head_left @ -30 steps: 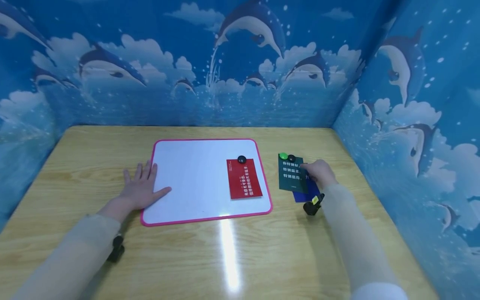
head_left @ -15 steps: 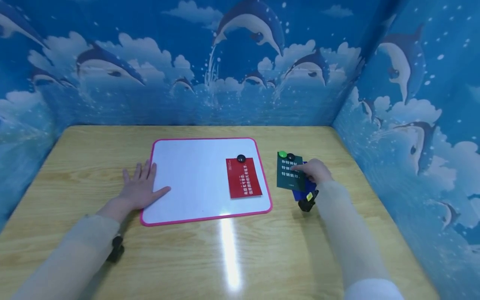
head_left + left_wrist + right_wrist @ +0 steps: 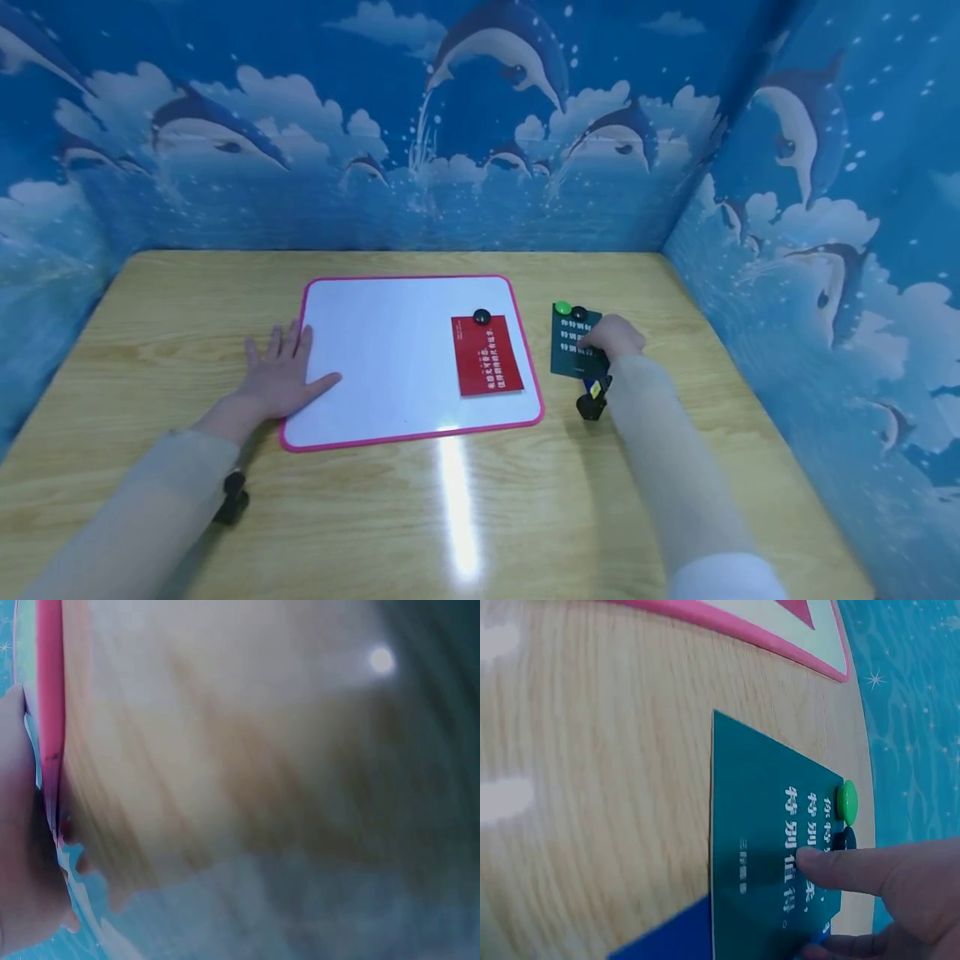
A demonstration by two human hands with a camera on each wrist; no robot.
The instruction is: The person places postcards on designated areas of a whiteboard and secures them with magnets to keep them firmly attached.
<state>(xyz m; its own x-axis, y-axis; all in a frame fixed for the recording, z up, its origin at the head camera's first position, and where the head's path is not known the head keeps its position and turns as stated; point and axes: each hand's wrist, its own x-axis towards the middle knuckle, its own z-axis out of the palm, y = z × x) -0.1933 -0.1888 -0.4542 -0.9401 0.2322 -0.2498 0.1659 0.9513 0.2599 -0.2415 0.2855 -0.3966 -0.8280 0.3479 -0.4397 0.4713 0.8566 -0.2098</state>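
Spread flat, my left hand (image 3: 277, 385) rests across the left edge of a pink-framed whiteboard (image 3: 375, 358), thumb on its white face. A red card (image 3: 486, 357) with white writing lies on the board's right side, a black round magnet (image 3: 482, 317) at its top. To the right of the board my right hand (image 3: 617, 336) holds a dark green card (image 3: 757, 825) at its right side. The thumb presses on the writing and the other fingers curl at the edge. Beneath the green card a blue card (image 3: 675, 934) sticks out, mostly hidden.
At the green card's top edge are a green round magnet (image 3: 847, 802) and a black one (image 3: 845, 838). Everything is on a wooden table (image 3: 360, 517). A dolphin-print curtain (image 3: 300, 167) closes off the back and sides.
My right hand has slid left over the green card, which has shifted slightly left too. Wrist and hand now cover more of the blue card. The left hand has stayed put.
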